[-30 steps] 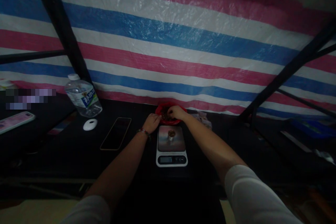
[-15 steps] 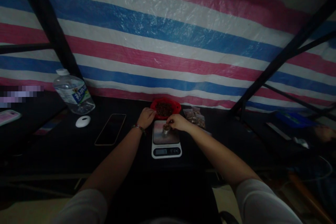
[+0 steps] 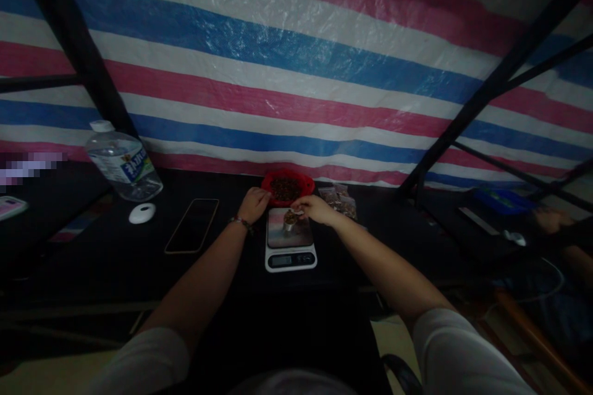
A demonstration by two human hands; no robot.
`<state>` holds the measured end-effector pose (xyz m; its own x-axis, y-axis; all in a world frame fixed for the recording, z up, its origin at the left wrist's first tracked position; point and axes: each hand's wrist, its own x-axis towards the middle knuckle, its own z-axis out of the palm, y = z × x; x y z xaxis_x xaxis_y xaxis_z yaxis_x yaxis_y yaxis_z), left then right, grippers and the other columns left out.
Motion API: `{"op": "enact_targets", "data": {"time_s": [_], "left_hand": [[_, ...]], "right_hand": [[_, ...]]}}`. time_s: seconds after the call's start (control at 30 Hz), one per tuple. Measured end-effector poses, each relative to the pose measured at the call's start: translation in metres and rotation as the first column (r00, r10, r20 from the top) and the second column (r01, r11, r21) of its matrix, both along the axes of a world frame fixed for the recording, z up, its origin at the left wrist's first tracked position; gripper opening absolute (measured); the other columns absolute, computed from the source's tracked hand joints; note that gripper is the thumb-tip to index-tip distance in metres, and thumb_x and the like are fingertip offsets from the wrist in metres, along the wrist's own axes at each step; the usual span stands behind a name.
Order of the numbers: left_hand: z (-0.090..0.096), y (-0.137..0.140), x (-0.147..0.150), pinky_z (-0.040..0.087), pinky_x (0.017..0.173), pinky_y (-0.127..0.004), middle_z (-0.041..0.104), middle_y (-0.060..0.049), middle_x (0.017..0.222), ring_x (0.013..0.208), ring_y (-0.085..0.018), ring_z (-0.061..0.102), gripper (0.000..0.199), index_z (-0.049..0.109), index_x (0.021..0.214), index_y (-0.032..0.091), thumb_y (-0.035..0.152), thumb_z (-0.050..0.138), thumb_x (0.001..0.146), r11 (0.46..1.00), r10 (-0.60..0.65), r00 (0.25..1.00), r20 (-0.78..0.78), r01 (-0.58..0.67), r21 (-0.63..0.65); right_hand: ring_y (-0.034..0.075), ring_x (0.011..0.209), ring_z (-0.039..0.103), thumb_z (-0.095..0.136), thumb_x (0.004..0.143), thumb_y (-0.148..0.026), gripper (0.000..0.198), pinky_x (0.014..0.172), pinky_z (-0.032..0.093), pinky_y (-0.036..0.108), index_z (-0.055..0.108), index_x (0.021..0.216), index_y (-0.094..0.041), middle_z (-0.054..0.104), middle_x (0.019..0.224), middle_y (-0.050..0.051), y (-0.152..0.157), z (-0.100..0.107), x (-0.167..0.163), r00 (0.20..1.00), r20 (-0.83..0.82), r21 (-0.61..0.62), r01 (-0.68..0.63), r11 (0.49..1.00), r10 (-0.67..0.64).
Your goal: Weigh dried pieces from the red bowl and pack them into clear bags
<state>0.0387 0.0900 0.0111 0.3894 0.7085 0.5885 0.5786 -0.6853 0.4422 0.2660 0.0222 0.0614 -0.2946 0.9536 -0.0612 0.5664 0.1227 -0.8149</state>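
A dark desk (image 3: 115,271) carries, from left to right: a pink-cased phone (image 3: 10,207) at the far left edge, a clear water bottle (image 3: 123,163) lying tilted, a small white oval object (image 3: 142,213), a black phone (image 3: 192,234) lying flat, a white digital scale (image 3: 290,247), a red bowl (image 3: 287,186) just behind the scale, and small clear packets (image 3: 340,197) beside the bowl.

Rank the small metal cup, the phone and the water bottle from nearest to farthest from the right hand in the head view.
From the right hand:
1. Small metal cup, on the scale, at the fingertips.
2. Phone, flat on the table, past the left hand.
3. Water bottle, far left, by the striped tarp.
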Motion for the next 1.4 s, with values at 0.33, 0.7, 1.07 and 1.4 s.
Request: {"op": "enact_targets", "data": {"time_s": [0.33,0.7,1.07,1.4], "left_hand": [[0.000,-0.002,-0.002,0.042,0.083,-0.034,0.068,-0.008,0.082,0.083,-0.019,0.057,0.042,0.069,0.078,0.016,0.033,0.033,0.091,1.000,-0.016,0.999,0.040,0.017,-0.026],[0.050,-0.052,0.014,0.039,0.089,-0.034,0.062,-0.008,0.107,0.099,-0.024,0.055,0.066,0.054,0.124,0.020,0.050,0.067,0.067,0.893,-0.450,0.881,-0.145,0.441,-0.093],[0.049,-0.058,0.025,0.042,0.081,-0.035,0.064,-0.008,0.097,0.090,-0.024,0.058,0.065,0.053,0.127,0.021,0.046,0.066,0.068,0.923,-0.385,0.889,-0.249,0.374,-0.092],[0.039,-0.043,0.013,0.043,0.089,-0.040,0.063,-0.009,0.112,0.101,-0.026,0.058,0.062,0.051,0.126,0.019,0.042,0.064,0.070,0.941,-0.338,0.919,-0.203,0.322,-0.107]], "right_hand": [[0.014,0.081,0.062,0.046,0.076,-0.009,0.032,0.066,0.050,0.022,0.065,0.101,-0.016,0.067,0.101,0.006,-0.005,-0.002,0.005,0.995,-0.029,0.132,0.103,0.986,-0.100],[0.021,0.101,0.059,0.049,0.081,-0.020,0.026,0.093,0.042,0.034,0.068,0.099,-0.018,0.067,0.104,0.008,-0.083,-0.018,0.106,0.854,0.262,0.514,0.270,0.814,-0.449],[0.023,0.116,0.052,0.052,0.083,-0.027,0.039,0.102,0.037,0.036,0.059,0.119,-0.014,0.061,0.120,0.012,-0.113,-0.067,0.139,0.716,0.525,0.464,0.214,0.860,-0.461],[0.022,0.100,0.062,0.047,0.087,-0.024,0.028,0.094,0.043,0.035,0.068,0.103,-0.017,0.069,0.106,0.008,-0.120,-0.061,0.136,0.751,0.507,0.505,0.140,0.851,-0.424]]}}
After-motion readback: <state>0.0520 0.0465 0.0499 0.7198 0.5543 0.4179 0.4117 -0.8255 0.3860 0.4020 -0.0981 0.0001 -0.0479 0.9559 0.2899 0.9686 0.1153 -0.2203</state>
